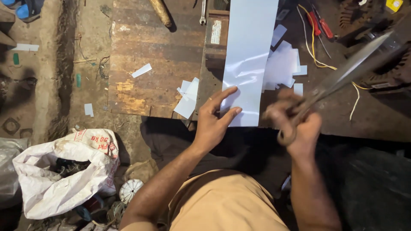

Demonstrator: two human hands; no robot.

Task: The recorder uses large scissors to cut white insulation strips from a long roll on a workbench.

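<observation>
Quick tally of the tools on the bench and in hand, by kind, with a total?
Large scissors, in the right hand: 1
Red-handled screwdrivers: 2
Wrench: 1
Wooden handle: 1
Total: 5
The left hand holds no tool; it rests on the long white sheet.

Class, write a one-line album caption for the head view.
Left hand presses a long white sheet on the workbench while the right hand holds large scissors.
</observation>
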